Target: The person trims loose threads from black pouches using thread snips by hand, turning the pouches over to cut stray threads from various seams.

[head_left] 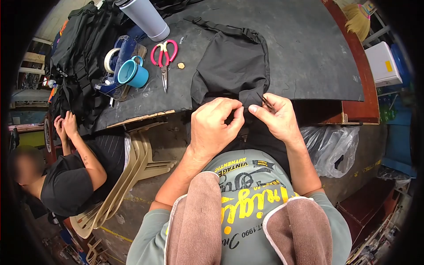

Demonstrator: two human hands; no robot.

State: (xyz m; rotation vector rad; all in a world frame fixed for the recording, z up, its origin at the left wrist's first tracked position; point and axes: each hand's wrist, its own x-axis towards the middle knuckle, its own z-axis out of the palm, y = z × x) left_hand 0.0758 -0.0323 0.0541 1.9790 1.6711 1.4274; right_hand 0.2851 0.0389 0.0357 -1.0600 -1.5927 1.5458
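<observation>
A black fabric bag (232,64) with a strap and buckles lies on the dark tabletop, its near end hanging at the table's front edge. Over that end, my left hand (216,123) has thumb and index finger pinched together; what lies between them is too small to make out. Close to its right, my right hand (276,117) is closed around small dark pointed snips (266,104), its thumb towards the fabric. Red-handled scissors (164,62) lie on the table to the left of the bag.
A blue mug (134,73), a tape roll (111,60) and a grey tumbler (145,20) stand at the left, near piled black bags (79,48). A co-worker (70,176) sits at the left beside stacked plastic chairs (132,168). Clear plastic (333,150) hangs below the table at right.
</observation>
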